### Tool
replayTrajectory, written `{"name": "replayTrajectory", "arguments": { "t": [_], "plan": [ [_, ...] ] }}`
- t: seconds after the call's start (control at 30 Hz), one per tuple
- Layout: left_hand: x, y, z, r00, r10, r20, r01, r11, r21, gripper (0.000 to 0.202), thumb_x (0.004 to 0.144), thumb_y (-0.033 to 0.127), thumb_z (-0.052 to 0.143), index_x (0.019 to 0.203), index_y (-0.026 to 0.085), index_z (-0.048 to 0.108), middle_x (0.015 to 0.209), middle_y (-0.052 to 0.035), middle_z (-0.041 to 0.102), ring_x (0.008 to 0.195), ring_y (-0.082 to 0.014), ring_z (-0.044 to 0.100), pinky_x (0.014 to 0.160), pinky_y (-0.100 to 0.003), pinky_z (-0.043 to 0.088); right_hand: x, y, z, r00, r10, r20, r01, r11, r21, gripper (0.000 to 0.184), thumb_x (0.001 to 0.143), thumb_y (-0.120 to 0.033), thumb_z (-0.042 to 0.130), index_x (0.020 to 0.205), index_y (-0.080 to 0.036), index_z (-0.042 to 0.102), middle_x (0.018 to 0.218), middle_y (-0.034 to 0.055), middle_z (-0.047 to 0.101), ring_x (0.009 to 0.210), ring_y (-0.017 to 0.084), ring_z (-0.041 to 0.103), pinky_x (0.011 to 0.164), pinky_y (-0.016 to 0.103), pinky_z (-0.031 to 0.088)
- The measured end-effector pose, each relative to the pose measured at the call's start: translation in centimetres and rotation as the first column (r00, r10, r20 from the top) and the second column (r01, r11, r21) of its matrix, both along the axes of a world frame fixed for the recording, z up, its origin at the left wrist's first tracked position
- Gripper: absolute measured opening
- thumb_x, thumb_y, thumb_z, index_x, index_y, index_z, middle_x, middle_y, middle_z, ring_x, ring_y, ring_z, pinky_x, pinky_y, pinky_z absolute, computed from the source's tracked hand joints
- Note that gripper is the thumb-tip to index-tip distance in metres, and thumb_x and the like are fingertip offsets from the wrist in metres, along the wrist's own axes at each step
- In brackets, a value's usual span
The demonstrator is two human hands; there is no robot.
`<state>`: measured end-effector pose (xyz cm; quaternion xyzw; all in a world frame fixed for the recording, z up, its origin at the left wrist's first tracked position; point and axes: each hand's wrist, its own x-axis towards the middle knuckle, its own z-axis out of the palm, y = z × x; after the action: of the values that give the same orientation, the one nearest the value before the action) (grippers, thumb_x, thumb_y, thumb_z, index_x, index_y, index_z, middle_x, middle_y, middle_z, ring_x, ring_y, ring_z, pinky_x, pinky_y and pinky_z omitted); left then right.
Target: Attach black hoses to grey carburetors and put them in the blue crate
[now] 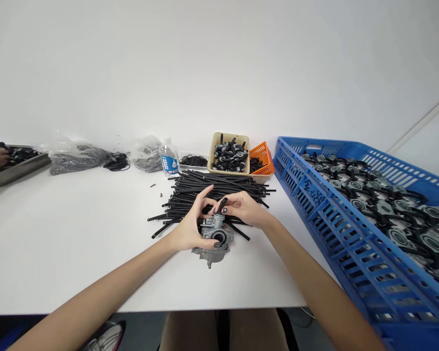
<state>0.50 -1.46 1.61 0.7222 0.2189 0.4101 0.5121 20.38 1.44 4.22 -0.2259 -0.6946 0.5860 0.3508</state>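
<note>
Left hand (190, 229) grasps carburettor (212, 239); right hand (241, 207) pinches black hose (222, 204) onto it; a skewed push may kink the hose

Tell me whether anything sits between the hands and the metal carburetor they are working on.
Nothing visible does. The left hand grips the carburetor directly, and the right hand pinches a short black tube at its top. The pile of black tubes lies behind, on the table.

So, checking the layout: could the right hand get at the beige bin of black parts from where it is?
Probably yes. The right hand is at the carburetor; only the low pile of black tubes lies between it and the beige bin, whose top is open.
</note>
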Motion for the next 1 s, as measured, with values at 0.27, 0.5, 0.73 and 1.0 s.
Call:
{"name": "replayTrajectory", "arguments": {
  "t": [0.27, 0.5, 0.73, 1.0],
  "plan": [
    [-0.07, 0.03, 0.02, 0.999, 0.036, -0.03, -0.036, 0.999, 0.019, 0.118, 0.061, 0.04, 0.085, 0.153, 0.033, 0.011, 0.113, -0.0053, 0.045, 0.107, -0.025, 0.055, 0.088, -0.041, 0.053, -0.13, 0.0, -0.13, 1.0, -0.007, 0.003, 0.007, 1.0, -0.009, 0.039, 0.074, -0.052, 0.077, 0.083, -0.014, 0.073, 0.082, 0.0071, 0.075, 0.076, 0.018, 0.068, 0.072, 0.03, 0.054],
    [-0.05, 0.05, 0.15, 0.999, 0.041, -0.01, -0.041, 0.999, -0.009, 0.117, 0.062, 0.042, 0.085, 0.152, 0.032, 0.011, 0.114, -0.0055, 0.045, 0.104, -0.0242, 0.057, 0.086, -0.04, 0.053, 0.07, -0.12, 0.09, 1.0, -0.008, -0.018, 0.007, 0.999, -0.039, 0.044, 0.069, -0.054, 0.081, 0.087, -0.015, 0.073, 0.085, 0.0072, 0.075, 0.079, 0.018, 0.069, 0.077, 0.031, 0.055],
    [0.1, -0.08, 0.25, 1.0, 0.02, 0.013, -0.02, 1.0, -0.022, 0.117, 0.061, 0.041, 0.086, 0.152, 0.034, 0.013, 0.112, -0.0038, 0.043, 0.093, -0.0201, 0.061, 0.083, -0.04, 0.055, -0.03, -0.11, 0.03, 0.999, -0.036, -0.035, 0.034, 0.998, -0.057, 0.045, 0.062, -0.054, 0.084, 0.079, -0.015, 0.07, 0.08, 0.0064, 0.075, 0.076, 0.019, 0.071, 0.077, 0.032, 0.056],
    [0.09, -0.1, 0.24, 0.999, 0.04, 0.001, -0.04, 0.999, -0.023, 0.118, 0.06, 0.041, 0.086, 0.152, 0.034, 0.012, 0.111, -0.0038, 0.043, 0.096, -0.0211, 0.059, 0.084, -0.04, 0.054, -0.01, -0.08, -0.05, 0.998, -0.041, -0.04, 0.038, 0.996, -0.075, 0.041, 0.062, -0.049, 0.086, 0.077, -0.015, 0.068, 0.078, 0.0057, 0.075, 0.074, 0.019, 0.07, 0.076, 0.032, 0.055]
  ]
}}
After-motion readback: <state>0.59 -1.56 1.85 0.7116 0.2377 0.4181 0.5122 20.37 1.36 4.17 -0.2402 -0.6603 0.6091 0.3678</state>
